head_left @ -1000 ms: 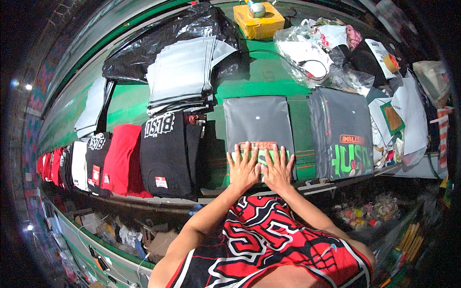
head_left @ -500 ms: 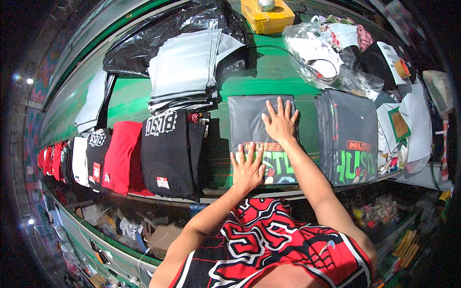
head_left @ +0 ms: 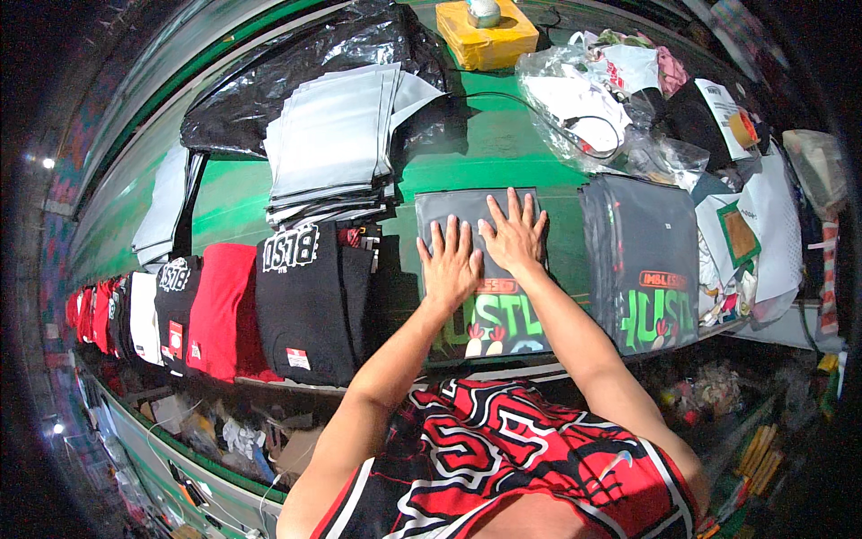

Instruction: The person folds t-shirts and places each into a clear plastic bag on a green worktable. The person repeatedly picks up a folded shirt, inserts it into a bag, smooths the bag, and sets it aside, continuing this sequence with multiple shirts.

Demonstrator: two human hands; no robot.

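A dark folded shirt in a clear-fronted zip bag (head_left: 476,337) lies flat on the green table in front of me, its green and orange print toward my body. My left hand (head_left: 450,267) rests flat on the bag's left half, fingers spread. Beside it, my right hand (head_left: 516,235) presses flat on the upper right part, fingers also apart. Neither hand grips anything. Just right of the bag stands a stack of similar bagged shirts (head_left: 660,242) with the same print. To the left is a pile of folded black shirts (head_left: 310,310) with white lettering.
Left along the table runs a row of folded shirts, including a red one (head_left: 222,310). Behind them lie a stack of grey-white bags (head_left: 332,135) and black plastic sheeting (head_left: 233,108). A yellow-taped box (head_left: 489,40) and clear plastic with cloth (head_left: 584,108) sit at the back.
My left hand has slid up the bag, away from my body, to lie beside the right hand. The right hand has shifted slightly left. The view has tilted a little.
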